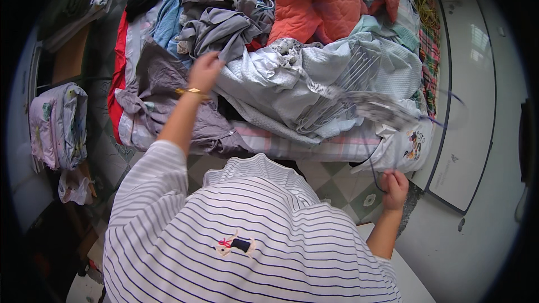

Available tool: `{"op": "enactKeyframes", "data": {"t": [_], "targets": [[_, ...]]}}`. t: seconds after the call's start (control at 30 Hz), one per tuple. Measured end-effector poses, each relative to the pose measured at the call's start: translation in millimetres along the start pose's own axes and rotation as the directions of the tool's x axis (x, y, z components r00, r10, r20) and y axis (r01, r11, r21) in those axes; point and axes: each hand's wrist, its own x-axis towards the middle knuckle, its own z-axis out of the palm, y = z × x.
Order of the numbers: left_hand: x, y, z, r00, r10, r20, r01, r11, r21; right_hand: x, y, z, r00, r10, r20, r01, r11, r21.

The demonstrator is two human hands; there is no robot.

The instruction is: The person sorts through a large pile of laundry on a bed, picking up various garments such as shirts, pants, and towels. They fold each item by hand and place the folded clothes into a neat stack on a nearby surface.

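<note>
My left hand, with a gold bracelet at the wrist, touches the edge of a grey cloth on the heaped bed. Whether its fingers grip that cloth is unclear. Off the bed's near right corner, my right hand is closed on a dark blue wire hanger, blurred by motion. A blurred grey-and-white patterned garment lies or hangs beside the hanger's far end. Several wire hangers rest in a bunch on a pale textured blanket. Nearer the left side spreads a crumpled grey-mauve garment.
Coral quilted cloth, a light blue towel and other clothes are heaped at the back. A white printed shirt hangs over the near right corner. A long white panel leans at the right; folded bedding stands left.
</note>
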Motion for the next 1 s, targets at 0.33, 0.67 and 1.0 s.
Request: {"op": "enactKeyframes", "data": {"t": [0.33, 0.67, 1.0], "targets": [[65, -44, 170, 0.87, -0.197, 0.452, -0.059, 0.869, 0.491, 30, -29, 75, 0.965, -0.08, -0.248, 0.068, 0.996, -0.056], [34, 242, -7, 0.766, 0.607, 0.212, -0.196, 0.535, -0.822, 51, -43, 42, 0.977, -0.214, -0.001, 0.179, 0.814, 0.553], [-42, 392, -69, 0.603, 0.796, 0.051, -0.536, 0.452, -0.713, 52, -111, 62, 0.969, -0.221, 0.109, 0.161, 0.904, 0.397]]}}
